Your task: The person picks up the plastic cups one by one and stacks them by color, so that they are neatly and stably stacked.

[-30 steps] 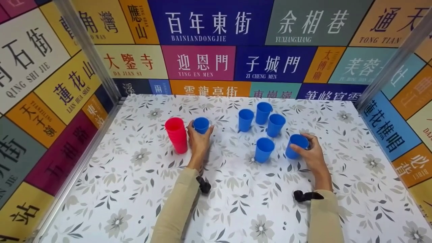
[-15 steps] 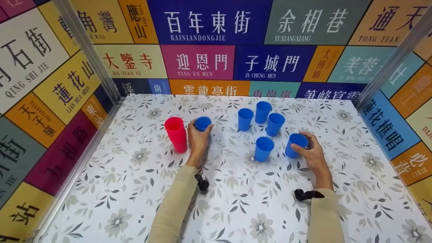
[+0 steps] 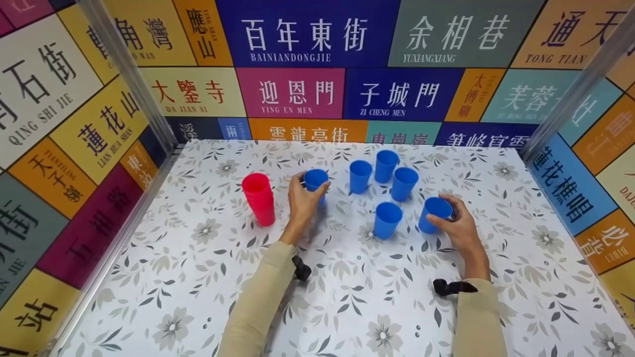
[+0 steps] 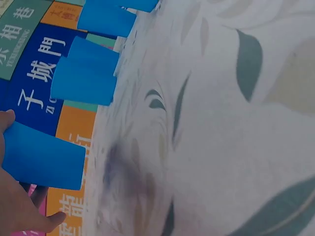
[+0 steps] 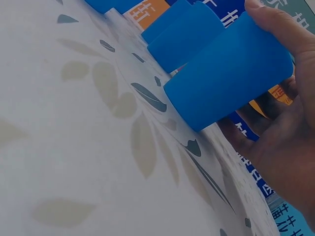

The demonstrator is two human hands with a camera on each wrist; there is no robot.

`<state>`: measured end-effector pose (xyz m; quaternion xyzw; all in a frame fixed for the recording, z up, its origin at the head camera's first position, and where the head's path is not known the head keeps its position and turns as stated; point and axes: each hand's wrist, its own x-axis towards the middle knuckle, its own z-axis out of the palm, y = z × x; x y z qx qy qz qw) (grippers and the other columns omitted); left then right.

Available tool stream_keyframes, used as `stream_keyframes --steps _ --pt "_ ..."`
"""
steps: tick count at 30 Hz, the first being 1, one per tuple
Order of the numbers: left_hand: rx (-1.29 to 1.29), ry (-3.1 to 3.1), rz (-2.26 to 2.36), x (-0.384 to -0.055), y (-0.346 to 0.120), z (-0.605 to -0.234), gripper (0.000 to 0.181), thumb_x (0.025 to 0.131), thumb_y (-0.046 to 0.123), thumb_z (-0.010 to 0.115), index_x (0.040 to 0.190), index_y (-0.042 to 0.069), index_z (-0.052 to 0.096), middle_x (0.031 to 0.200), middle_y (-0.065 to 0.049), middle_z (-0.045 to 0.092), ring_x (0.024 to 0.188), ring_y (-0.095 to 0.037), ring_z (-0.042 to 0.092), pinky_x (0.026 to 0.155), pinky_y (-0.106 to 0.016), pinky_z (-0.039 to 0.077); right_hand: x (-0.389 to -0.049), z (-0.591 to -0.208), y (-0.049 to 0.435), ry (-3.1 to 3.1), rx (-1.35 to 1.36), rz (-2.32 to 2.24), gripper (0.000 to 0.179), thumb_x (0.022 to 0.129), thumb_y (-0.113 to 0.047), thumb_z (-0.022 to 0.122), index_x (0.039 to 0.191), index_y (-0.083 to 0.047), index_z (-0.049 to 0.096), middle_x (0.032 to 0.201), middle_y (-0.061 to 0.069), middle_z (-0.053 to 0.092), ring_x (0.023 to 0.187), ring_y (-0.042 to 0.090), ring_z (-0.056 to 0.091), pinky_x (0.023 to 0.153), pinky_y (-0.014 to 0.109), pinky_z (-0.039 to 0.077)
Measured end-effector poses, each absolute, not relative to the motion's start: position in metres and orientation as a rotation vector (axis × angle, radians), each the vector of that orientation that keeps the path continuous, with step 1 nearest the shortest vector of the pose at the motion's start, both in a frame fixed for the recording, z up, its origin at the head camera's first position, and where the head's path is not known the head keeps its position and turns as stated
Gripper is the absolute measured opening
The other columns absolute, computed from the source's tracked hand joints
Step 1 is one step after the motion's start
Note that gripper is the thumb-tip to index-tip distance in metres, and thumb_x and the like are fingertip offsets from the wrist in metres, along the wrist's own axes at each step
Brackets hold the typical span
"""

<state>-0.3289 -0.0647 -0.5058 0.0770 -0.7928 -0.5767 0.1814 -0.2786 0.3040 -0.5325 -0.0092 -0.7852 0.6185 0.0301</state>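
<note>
In the head view my left hand (image 3: 301, 204) grips a blue cup (image 3: 316, 178) left of the middle, thumb on its right side. The left wrist view shows that cup tilted in frame, with a dark shadow on the cloth beneath it. Farther right, my right hand (image 3: 461, 220) holds another blue cup (image 3: 433, 218) upright, its base down at the cloth in the right wrist view; fingers wrap the far side and the thumb is near the rim. Left of my left hand stands a stack of red cups (image 3: 259, 198), one nested in another.
Between my hands several blue cups stand upright: one in front (image 3: 387, 220), and a loose cluster behind, with a left cup (image 3: 360, 177), a rear cup (image 3: 386, 167) and a right cup (image 3: 405, 184). A floral cloth (image 3: 342, 297) covers the table; printed panels (image 3: 292, 94) wall it in.
My left hand has moved right with its blue cup, away from the red stack. The right hand and its cup have stayed in place.
</note>
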Motion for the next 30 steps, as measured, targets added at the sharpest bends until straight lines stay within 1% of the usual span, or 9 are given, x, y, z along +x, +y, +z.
stream_keyframes --steps 3,7,10,17,19,23,25,27,30 --pt "0.159 -2.276 -1.619 -0.328 -0.058 -0.5 0.071 0.079 0.032 0.085 0.133 0.001 0.051 0.13 -0.018 0.06 0.119 -0.03 0.06 0.103 -0.041 0.051 -0.278 -0.533 0.304 -2.43 -0.021 1.902 0.07 0.09 -0.021 0.076 0.15 -0.014 0.04 0.159 0.015 0.036 0.126 -0.001 0.045 0.099 0.008 0.038" --pt "0.083 -2.329 -1.585 -0.327 -0.047 -0.493 0.072 0.079 0.036 0.085 0.133 0.003 0.051 0.13 -0.016 0.06 0.119 -0.029 0.061 0.102 -0.041 0.053 -0.276 -0.534 0.304 -2.466 -0.008 1.876 0.073 0.09 -0.025 0.076 0.152 -0.014 0.038 0.159 0.015 0.037 0.129 0.002 0.044 0.098 0.004 0.038" --pt "0.008 -2.374 -1.576 -0.326 -0.037 -0.487 0.073 0.079 0.038 0.084 0.133 0.002 0.05 0.131 -0.017 0.059 0.12 -0.029 0.06 0.102 -0.039 0.053 -0.274 -0.535 0.306 -2.468 0.001 1.879 0.072 0.092 -0.022 0.074 0.153 -0.013 0.037 0.159 0.017 0.037 0.129 0.003 0.045 0.097 0.003 0.039" --pt "-0.08 -2.427 -1.59 -0.323 -0.021 -0.464 0.076 0.08 0.043 0.083 0.135 0.003 0.048 0.129 -0.014 0.058 0.116 -0.025 0.058 0.1 -0.035 0.054 -0.276 -0.534 0.304 -2.432 0.049 1.905 0.072 0.092 -0.018 0.073 0.154 -0.012 0.036 0.159 0.018 0.036 0.123 -0.005 0.046 0.096 0.004 0.04" --pt "-0.107 -2.45 -1.58 -0.323 -0.015 -0.458 0.076 0.08 0.043 0.083 0.135 0.003 0.048 0.128 -0.014 0.058 0.115 -0.024 0.058 0.099 -0.034 0.054 -0.278 -0.535 0.303 -2.418 0.04 1.922 0.073 0.092 -0.016 0.073 0.154 -0.011 0.035 0.157 0.017 0.038 0.121 -0.006 0.048 0.096 0.005 0.042" --pt "-0.197 -2.468 -1.591 -0.322 -0.003 -0.446 0.076 0.081 0.043 0.083 0.136 0.003 0.049 0.128 -0.013 0.059 0.114 -0.023 0.059 0.099 -0.034 0.054 -0.28 -0.536 0.303 -2.419 -0.017 1.932 0.073 0.091 -0.015 0.074 0.153 -0.008 0.035 0.142 0.005 0.051 0.117 -0.005 0.051 0.093 0.006 0.043" --pt "-0.238 -2.464 -1.604 -0.321 0.003 -0.44 0.075 0.081 0.042 0.083 0.135 0.003 0.049 0.128 -0.013 0.059 0.115 -0.023 0.058 0.1 -0.033 0.053 -0.28 -0.537 0.303 -2.427 -0.036 1.933 0.072 0.091 -0.015 0.074 0.151 -0.007 0.035 0.134 -0.005 0.053 0.116 -0.005 0.051 0.093 0.006 0.042" --pt "-0.26 -2.461 -1.617 -0.32 0.009 -0.434 0.075 0.081 0.042 0.083 0.135 0.003 0.049 0.129 -0.013 0.058 0.116 -0.022 0.058 0.101 -0.034 0.052 -0.279 -0.537 0.304 -2.43 -0.045 1.933 0.072 0.091 -0.016 0.074 0.151 -0.006 0.035 0.129 -0.011 0.052 0.115 -0.005 0.051 0.093 0.006 0.042" --pt "-0.273 -2.467 -1.624 -0.319 0.019 -0.426 0.074 0.08 0.041 0.083 0.136 0.004 0.05 0.129 -0.012 0.058 0.116 -0.022 0.058 0.102 -0.033 0.052 -0.279 -0.536 0.305 -2.447 -0.055 1.918 0.071 0.091 -0.019 0.074 0.15 -0.008 0.036 0.134 -0.006 0.052 0.116 -0.005 0.051 0.094 0.006 0.042"
